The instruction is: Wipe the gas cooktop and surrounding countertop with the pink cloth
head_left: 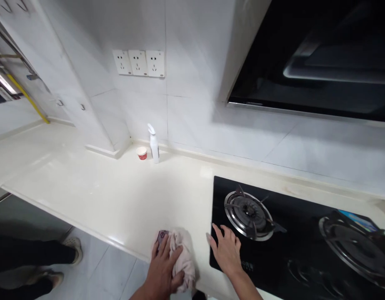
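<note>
My left hand point(163, 268) lies over a bunched, pale pink cloth point(183, 260) on the counter near its front edge, with the thumb and fingers around part of it. A dark printed patch point(162, 235) shows at the fingertips; whether it belongs to the cloth I cannot tell. My right hand point(226, 250) rests on the left edge of the black glass gas hob point(219, 200), fingers spread and holding nothing. Just beyond its fingertips is the left burner point(249, 211) with its metal pan supports.
A white spray bottle point(154, 146) and a small red-and-white tub point(142, 153) stand by the back wall. The black range hood point(305, 62) overhangs the hob. Another person's dark-clad legs point(26, 254) are at the lower left. Wall sockets point(138, 63) sit above the counter point(117, 196).
</note>
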Tool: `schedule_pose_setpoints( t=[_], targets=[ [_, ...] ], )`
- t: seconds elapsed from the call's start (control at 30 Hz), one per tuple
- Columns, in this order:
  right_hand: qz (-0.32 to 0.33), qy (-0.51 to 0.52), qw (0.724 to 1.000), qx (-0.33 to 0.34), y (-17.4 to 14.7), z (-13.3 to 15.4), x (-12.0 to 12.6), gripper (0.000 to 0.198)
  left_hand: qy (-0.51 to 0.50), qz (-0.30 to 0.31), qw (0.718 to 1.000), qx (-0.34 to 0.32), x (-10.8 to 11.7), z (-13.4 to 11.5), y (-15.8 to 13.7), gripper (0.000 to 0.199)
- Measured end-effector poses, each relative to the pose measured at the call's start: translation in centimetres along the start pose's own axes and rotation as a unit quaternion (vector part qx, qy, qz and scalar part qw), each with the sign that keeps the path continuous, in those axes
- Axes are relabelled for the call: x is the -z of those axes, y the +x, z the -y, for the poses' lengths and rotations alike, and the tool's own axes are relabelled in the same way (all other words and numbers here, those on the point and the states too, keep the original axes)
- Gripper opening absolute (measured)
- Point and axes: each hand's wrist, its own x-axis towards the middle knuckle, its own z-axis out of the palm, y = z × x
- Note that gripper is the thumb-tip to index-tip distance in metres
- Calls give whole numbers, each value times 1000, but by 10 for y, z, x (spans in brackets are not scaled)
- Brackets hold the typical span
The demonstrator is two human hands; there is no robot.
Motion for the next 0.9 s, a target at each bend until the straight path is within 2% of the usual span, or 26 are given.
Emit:
schedule_pose_setpoints(
  t=[0.07, 0.17, 0.3, 0.47, 0.57, 0.63, 0.7, 0.77, 0.83, 0.9],
  targets=[
    [-17, -17, 1000, -13, 7, 10, -4, 55, 4, -1, 1000, 8, -3, 7, 11, 70],
    [-38, -23, 999, -5, 10, 16, -11, 57, -4, -1, 1000, 25, -12, 12, 49, 72],
    [-51, -24, 998, 7, 8, 14, -14, 56, -28, -6, 996, 86, -28, 20, 126, 67],
    [-68, -28, 997, 18, 8, 11, -11, 54, -42, -3, 987, 158, -47, 37, 233, 69],
    [-66, -25, 997, 23, 8, 10, -10, 54, -54, 24, 981, 187, -53, 42, 287, 77],
    [-59, -25, 998, 17, 7, 9, -10, 55, -65, 58, 973, 212, -55, 42, 313, 84],
    [-53, -27, 998, 11, 7, 8, -10, 55, -72, 84, 966, 232, -55, 37, 326, 84],
    [-51, -29, 998, 8, 7, 8, -11, 56, -70, 92, 965, 235, -52, 29, 322, 74],
    [-53, -30, 998, 7, 6, 8, -11, 57, -66, 91, 969, 219, -47, 18, 299, 65],
    [-56, -32, 998, 6, 6, 8, -11, 58, -64, 85, 977, 185, -40, 8, 259, 60]
  ],
)
